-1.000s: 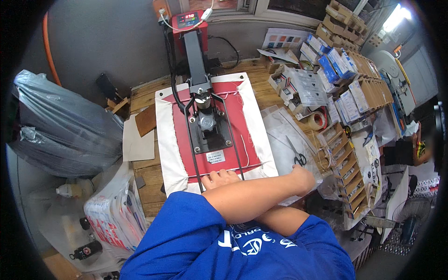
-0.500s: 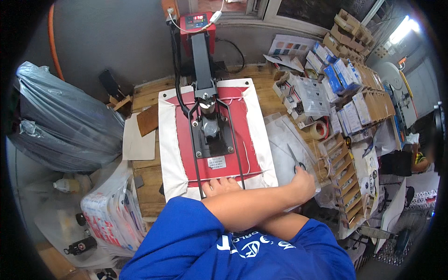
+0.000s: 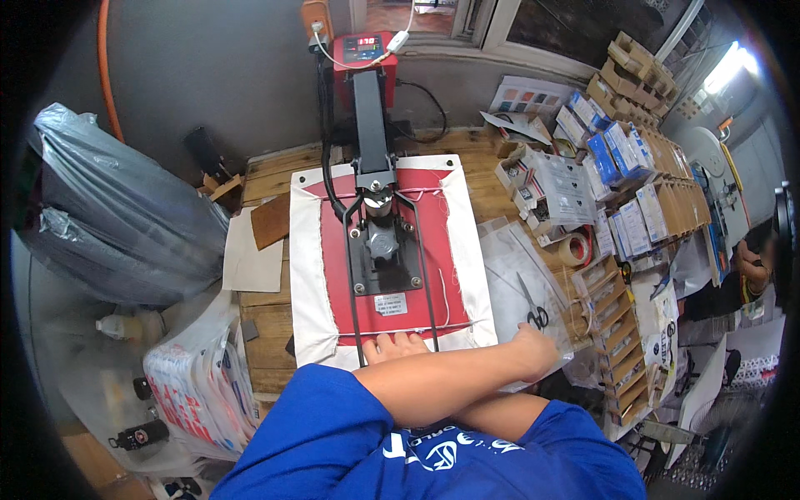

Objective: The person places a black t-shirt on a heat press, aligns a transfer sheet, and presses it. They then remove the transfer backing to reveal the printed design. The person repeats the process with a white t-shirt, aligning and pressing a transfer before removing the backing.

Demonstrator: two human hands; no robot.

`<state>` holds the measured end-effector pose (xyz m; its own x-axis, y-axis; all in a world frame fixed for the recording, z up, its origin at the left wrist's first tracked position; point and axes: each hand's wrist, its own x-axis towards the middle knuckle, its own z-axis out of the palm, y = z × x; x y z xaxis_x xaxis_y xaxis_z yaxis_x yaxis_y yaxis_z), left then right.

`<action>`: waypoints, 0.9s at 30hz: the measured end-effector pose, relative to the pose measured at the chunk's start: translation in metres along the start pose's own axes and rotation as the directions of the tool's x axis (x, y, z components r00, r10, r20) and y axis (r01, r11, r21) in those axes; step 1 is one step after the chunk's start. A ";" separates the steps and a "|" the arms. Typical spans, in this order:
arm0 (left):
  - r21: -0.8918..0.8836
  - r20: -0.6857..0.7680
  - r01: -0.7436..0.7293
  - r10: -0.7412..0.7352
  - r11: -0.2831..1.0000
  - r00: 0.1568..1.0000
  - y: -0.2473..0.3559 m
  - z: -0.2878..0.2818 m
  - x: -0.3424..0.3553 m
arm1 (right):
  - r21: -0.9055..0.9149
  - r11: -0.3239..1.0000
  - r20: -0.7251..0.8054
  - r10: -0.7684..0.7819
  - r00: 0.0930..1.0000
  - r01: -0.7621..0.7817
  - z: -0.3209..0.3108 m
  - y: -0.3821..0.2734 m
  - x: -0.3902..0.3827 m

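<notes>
L hand (image 3: 535, 350) part-curled just beside scissors (image 3: 533, 310), can't tell if gripping; R hand (image 3: 397, 345) fingers bent at heat press (image 3: 387, 273) front, grip hidden.

Indoor light is moderate, fairly even on the heat press (image 3: 383, 246). Tube light (image 3: 730, 68) far right of and behind the press is blown out, with halo. Wall (image 3: 208, 75) behind the press looks dim. Grey plastic cover (image 3: 125, 217) left of it shows glossy sheen. Fisheye skews window frame (image 3: 492, 37) behind the press; picture rim goes black.
</notes>
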<state>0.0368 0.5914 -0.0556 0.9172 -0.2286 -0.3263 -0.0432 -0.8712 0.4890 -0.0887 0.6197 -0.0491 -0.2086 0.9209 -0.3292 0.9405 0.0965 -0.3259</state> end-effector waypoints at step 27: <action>0.368 -0.872 -0.308 0.441 0.877 0.213 0.088 -0.127 -0.155 | -0.166 0.963 -0.458 -0.265 0.849 0.211 -0.087 -0.027 -0.063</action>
<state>-0.0586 0.6057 0.1409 0.5213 -0.0537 0.8517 -0.4660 -0.8540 0.2314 -0.0773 0.5919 0.0578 -0.3035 0.9288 0.2129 0.9064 0.3503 -0.2361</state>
